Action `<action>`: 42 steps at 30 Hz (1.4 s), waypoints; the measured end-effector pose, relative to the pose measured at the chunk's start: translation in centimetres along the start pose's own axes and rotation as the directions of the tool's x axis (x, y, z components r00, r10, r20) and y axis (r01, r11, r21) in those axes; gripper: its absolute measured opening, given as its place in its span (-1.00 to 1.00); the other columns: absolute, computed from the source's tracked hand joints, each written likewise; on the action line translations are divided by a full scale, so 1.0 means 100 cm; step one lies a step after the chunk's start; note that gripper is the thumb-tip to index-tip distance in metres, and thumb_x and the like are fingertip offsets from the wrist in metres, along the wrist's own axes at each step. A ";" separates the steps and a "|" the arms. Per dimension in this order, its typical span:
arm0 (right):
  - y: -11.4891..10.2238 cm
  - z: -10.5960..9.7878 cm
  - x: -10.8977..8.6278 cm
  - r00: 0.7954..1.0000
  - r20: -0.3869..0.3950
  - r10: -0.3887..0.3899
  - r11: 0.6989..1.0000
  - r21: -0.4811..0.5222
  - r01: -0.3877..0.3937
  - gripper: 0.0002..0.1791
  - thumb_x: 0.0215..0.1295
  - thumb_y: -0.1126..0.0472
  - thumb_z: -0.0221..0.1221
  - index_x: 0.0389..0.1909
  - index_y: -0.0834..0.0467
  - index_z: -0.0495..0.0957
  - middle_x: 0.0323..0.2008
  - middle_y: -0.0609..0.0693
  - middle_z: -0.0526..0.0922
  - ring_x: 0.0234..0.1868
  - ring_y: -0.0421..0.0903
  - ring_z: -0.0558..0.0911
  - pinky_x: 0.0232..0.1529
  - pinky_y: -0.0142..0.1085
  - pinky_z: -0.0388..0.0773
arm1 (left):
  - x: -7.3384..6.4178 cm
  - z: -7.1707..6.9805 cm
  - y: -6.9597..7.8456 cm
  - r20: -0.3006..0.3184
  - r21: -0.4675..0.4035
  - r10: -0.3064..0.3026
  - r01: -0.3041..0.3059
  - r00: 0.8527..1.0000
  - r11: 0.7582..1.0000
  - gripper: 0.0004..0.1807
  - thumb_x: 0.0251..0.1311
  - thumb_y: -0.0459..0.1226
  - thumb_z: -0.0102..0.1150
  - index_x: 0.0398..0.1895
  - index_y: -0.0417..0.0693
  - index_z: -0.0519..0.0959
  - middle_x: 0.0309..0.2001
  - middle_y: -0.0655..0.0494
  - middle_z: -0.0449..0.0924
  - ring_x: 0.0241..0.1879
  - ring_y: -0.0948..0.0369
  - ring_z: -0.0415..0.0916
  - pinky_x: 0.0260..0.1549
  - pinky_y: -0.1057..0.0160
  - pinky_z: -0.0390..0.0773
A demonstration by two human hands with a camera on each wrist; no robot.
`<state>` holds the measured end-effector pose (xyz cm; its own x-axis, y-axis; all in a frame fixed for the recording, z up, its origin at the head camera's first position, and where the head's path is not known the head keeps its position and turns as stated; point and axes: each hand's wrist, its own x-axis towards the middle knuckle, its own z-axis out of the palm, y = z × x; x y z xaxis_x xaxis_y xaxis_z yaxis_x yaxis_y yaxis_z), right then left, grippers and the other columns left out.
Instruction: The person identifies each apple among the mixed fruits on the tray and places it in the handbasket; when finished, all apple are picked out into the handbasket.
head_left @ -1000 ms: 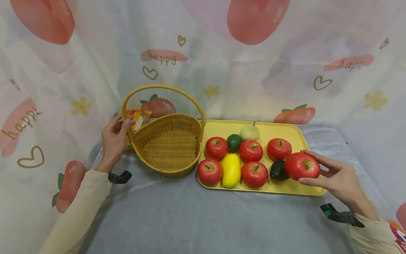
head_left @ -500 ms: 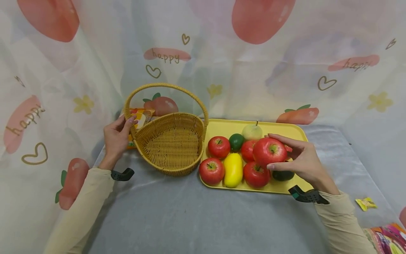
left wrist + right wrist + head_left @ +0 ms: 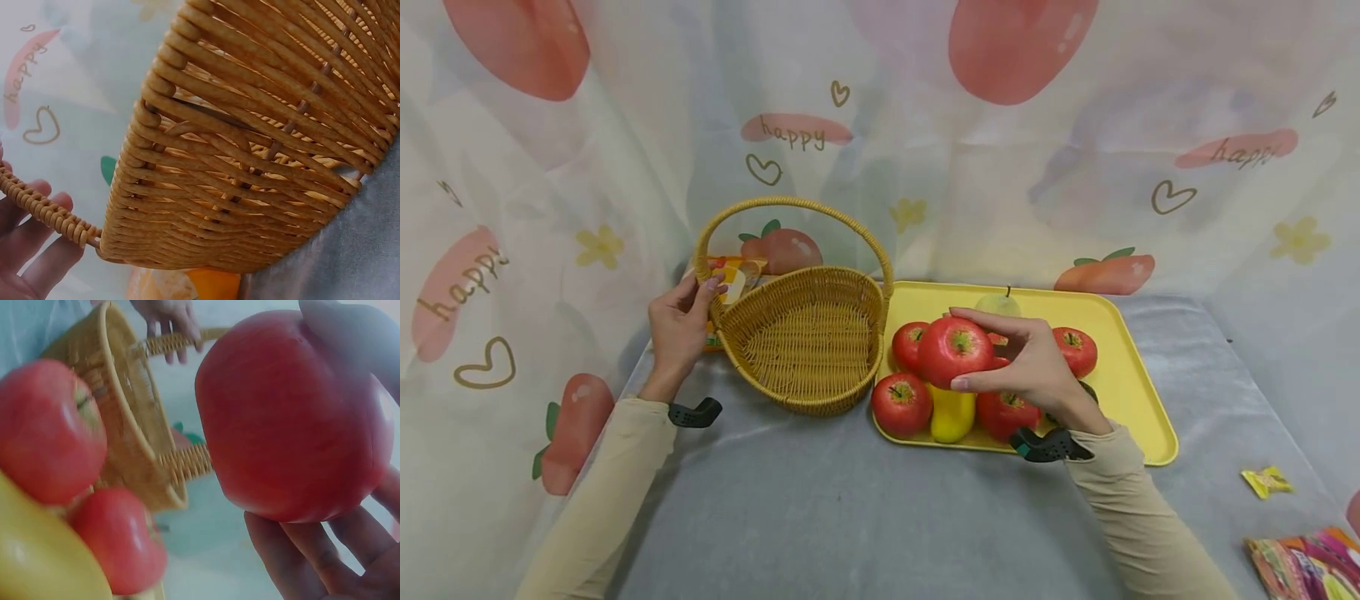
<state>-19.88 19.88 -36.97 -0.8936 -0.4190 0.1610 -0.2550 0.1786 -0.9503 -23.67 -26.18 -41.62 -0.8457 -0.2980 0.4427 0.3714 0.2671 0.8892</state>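
My right hand (image 3: 1026, 358) holds a red apple (image 3: 953, 352) between thumb and fingers, above the left part of a yellow tray (image 3: 1138, 417). In the right wrist view the held apple (image 3: 294, 419) fills the upper right, with fingers curled beneath it. My left hand (image 3: 681, 325) grips the lower left of the handle of a wicker basket (image 3: 805, 350); the left wrist view shows its fingers around the woven handle (image 3: 47, 209). The basket's inside shows no contents. On the tray lie several red apples (image 3: 901, 404), a yellow mango (image 3: 953, 414) and a pale round fruit (image 3: 997, 305), partly hidden.
The basket stands against the tray's left edge. Behind its left side is an orange snack packet (image 3: 737, 275). A small yellow wrapped sweet (image 3: 1266, 482) and a colourful packet (image 3: 1311, 567) lie at the right. A printed curtain (image 3: 925, 167) closes the back.
My right hand has carried the apple leftward across the tray, from its right end toward the basket. The left hand stays on the basket handle.
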 end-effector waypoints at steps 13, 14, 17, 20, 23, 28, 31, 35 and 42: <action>-0.012 0.056 0.041 0.990 0.144 -0.003 0.998 0.065 -0.006 -0.14 0.09 0.24 0.63 0.47 -0.07 0.55 0.32 -0.01 0.68 0.19 0.04 0.73 0.10 -0.11 0.75 | -0.001 0.001 -0.002 0.002 0.032 0.028 -0.028 1.000 0.999 -0.57 0.59 -0.17 0.16 0.39 -0.13 0.60 0.18 -0.26 0.72 -0.04 0.40 0.74 -0.01 0.48 0.67; -0.013 0.059 0.044 0.988 0.156 -0.003 0.997 0.073 -0.009 -0.14 0.10 0.24 0.62 0.47 -0.09 0.55 0.32 -0.02 0.67 0.18 0.05 0.74 0.10 -0.10 0.75 | -0.001 0.002 -0.003 0.001 0.032 0.032 -0.032 0.999 0.999 -0.57 0.58 -0.18 0.16 0.38 -0.15 0.60 0.18 -0.26 0.72 -0.04 0.40 0.74 -0.02 0.49 0.66; -0.014 0.070 0.054 0.985 0.173 -0.011 0.999 0.043 0.004 -0.15 0.11 0.21 0.62 0.45 -0.17 0.56 0.31 -0.07 0.67 0.14 0.03 0.75 0.06 -0.10 0.76 | 0.000 0.003 -0.005 -0.004 0.035 0.052 -0.051 0.999 0.998 -0.56 0.58 -0.19 0.17 0.37 -0.23 0.61 0.15 -0.27 0.73 -0.06 0.40 0.74 -0.07 0.51 0.66; -0.014 0.080 0.064 0.983 0.182 -0.013 1.000 0.019 0.009 -0.16 0.12 0.17 0.62 0.46 -0.15 0.56 0.28 -0.07 0.68 0.08 0.02 0.75 0.04 -0.11 0.76 | 0.001 0.003 -0.007 -0.017 0.054 0.071 -0.070 0.997 0.996 -0.58 0.58 -0.19 0.17 0.34 -0.23 0.63 0.12 -0.24 0.76 -0.09 0.43 0.74 -0.22 0.53 0.64; -0.014 0.092 0.075 0.983 0.182 -0.013 1.000 -0.002 0.013 -0.18 0.12 0.15 0.62 0.44 -0.14 0.57 0.25 -0.07 0.69 0.08 0.00 0.73 0.04 -0.14 0.75 | 0.001 0.003 -0.007 -0.036 0.063 0.085 -0.083 0.996 0.995 -0.61 0.57 -0.20 0.18 0.31 -0.22 0.66 0.09 -0.23 0.77 -0.11 0.44 0.73 -0.24 0.53 0.63; -0.013 0.111 0.092 0.984 0.179 -0.025 0.999 -0.021 0.029 -0.18 0.13 0.17 0.61 0.45 -0.11 0.57 0.25 -0.07 0.69 0.08 -0.01 0.74 0.05 -0.15 0.74 | -0.002 0.005 -0.006 -0.072 0.077 0.093 -0.088 0.993 0.993 -0.61 0.56 -0.23 0.20 0.28 -0.28 0.66 0.08 -0.25 0.77 -0.13 0.44 0.72 -0.13 0.58 0.62; -0.009 0.121 0.101 0.985 0.170 -0.036 0.998 -0.047 0.044 -0.17 0.12 0.16 0.61 0.45 -0.08 0.56 0.28 -0.07 0.67 0.08 -0.02 0.72 0.05 -0.16 0.74 | -0.002 0.006 -0.006 -0.081 0.084 0.085 -0.078 0.993 0.993 -0.61 0.56 -0.23 0.20 0.28 -0.29 0.66 0.07 -0.27 0.77 -0.11 0.40 0.73 -0.13 0.60 0.61; -0.007 0.131 0.114 0.990 0.142 -0.026 0.997 -0.072 0.037 -0.17 0.08 0.14 0.64 0.43 -0.04 0.58 0.26 -0.06 0.66 0.11 -0.03 0.68 0.05 -0.16 0.73 | -0.002 0.005 -0.007 -0.071 0.074 0.075 -0.070 0.995 0.995 -0.61 0.56 -0.23 0.19 0.29 -0.28 0.65 0.08 -0.26 0.77 -0.09 0.41 0.73 -0.11 0.59 0.62; -0.004 0.146 0.136 0.989 0.143 -0.024 0.991 -0.129 0.042 -0.15 0.05 0.10 0.66 0.41 0.07 0.58 0.16 -0.02 0.71 0.11 -0.05 0.68 0.08 -0.17 0.71 | -0.002 0.003 -0.007 -0.073 0.113 0.063 -0.055 0.995 0.992 -0.61 0.57 -0.19 0.19 0.31 -0.18 0.66 0.04 -0.29 0.77 -0.11 0.50 0.70 -0.12 0.60 0.61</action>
<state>-26.50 1.09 -38.30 -0.8254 -0.5460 0.1436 -0.3379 0.2740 -0.9004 -23.92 -25.99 -42.31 -0.7901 -0.3466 0.5055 0.3719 0.3845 0.8449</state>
